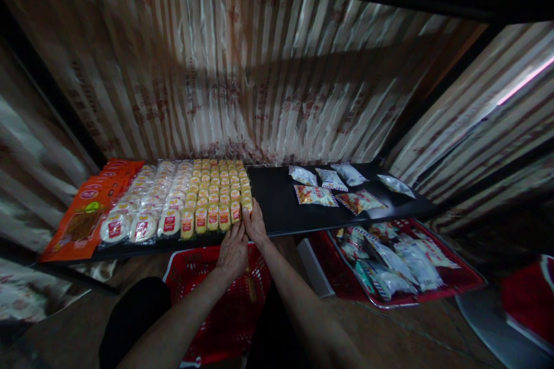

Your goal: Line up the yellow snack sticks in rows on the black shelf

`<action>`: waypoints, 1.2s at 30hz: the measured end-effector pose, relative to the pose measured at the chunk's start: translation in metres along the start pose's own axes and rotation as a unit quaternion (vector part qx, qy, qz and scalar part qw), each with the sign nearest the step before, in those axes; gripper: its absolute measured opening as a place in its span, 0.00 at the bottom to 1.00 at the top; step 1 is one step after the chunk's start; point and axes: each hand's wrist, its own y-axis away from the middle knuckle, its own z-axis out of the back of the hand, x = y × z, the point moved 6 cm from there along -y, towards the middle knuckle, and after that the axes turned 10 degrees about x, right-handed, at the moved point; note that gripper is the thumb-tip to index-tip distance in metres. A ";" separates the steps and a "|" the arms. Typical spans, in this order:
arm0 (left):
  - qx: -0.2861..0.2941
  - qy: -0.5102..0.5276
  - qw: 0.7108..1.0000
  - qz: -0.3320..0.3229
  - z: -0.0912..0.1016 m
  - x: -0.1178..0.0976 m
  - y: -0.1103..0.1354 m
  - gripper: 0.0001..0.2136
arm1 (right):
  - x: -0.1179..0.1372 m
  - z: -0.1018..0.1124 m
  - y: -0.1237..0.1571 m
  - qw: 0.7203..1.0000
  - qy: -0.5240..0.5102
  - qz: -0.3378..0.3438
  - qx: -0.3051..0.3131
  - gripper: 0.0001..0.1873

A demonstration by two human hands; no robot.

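Observation:
Rows of small wrapped yellow cakes with red labels stand on a black shelf. My right hand is at the front right corner of these rows, its fingers stretched along the side of the last row and its thumb by the front pack. Just left of it, my left hand reaches up to the front edge of the yellow packs with its fingers extended. The fingertips of both hands are partly hidden against the packs. Below my hands is a red plastic basket.
White round wrapped cakes and orange pouches lie to the left. Several white packets are spread on the shelf's right part. A second red basket full of packets stands at the lower right. Printed sheeting hangs behind.

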 end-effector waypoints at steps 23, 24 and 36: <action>-0.043 -0.006 0.999 -0.032 -0.006 0.007 -0.002 0.28 | 0.008 0.001 -0.002 1.000 -0.007 0.016 0.005 0.31; -0.047 -0.007 0.998 -0.033 -0.007 0.006 -0.002 0.28 | 0.008 0.001 -0.002 1.000 -0.008 0.019 0.005 0.31; -0.040 -0.019 0.998 -0.040 -0.009 0.005 0.003 0.32 | 0.003 0.000 0.006 0.999 -0.001 0.002 -0.035 0.35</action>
